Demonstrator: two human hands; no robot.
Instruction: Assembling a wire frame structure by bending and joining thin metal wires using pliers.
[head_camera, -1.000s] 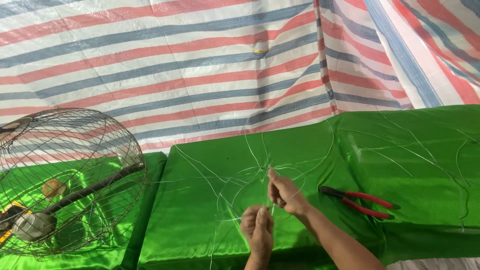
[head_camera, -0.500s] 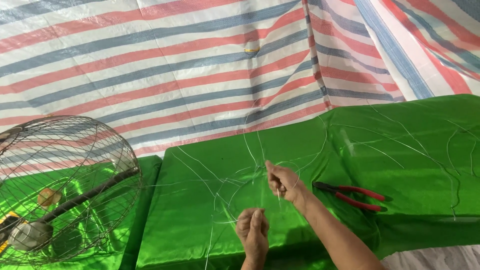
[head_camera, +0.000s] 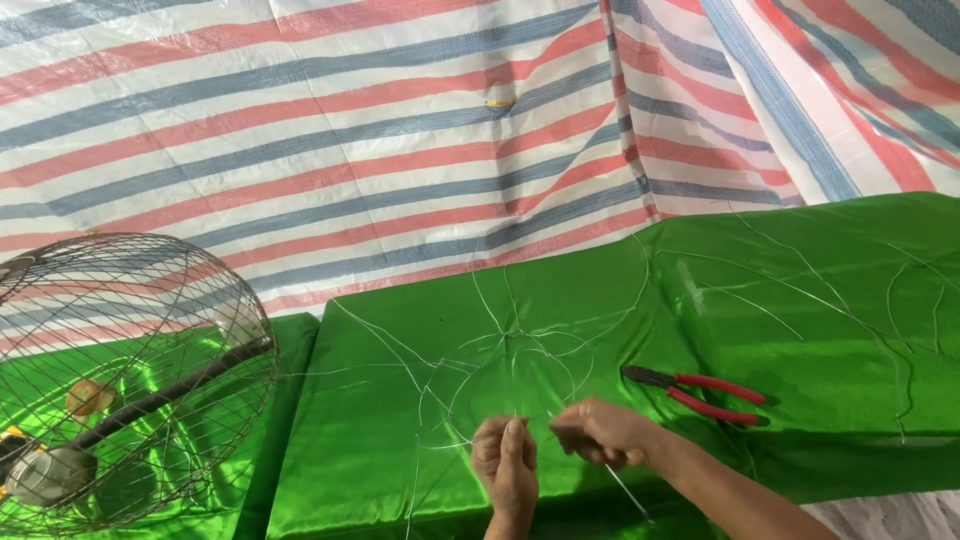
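Observation:
My left hand (head_camera: 507, 460) and my right hand (head_camera: 598, 433) are close together at the near edge of a bench covered in shiny green cloth (head_camera: 400, 420). Both pinch thin silvery wire. The wire belongs to a loose web of wire loops and spokes (head_camera: 515, 365) lying flat on the cloth just beyond my fingers. A straight piece of wire runs down from my right hand toward the bench edge. Red-handled pliers (head_camera: 705, 392) lie on the cloth to the right of my right hand, untouched.
A round wire fan guard (head_camera: 130, 380) stands on the left over another green-covered surface, with a dark bar and small objects behind it. More loose wires (head_camera: 800, 290) lie on the green cloth at the right. A red, white and blue striped tarp (head_camera: 350, 150) hangs behind.
My right hand has dropped from above the wire web toward my left hand, and the two now sit side by side. The view has shifted slightly; the pliers have not moved.

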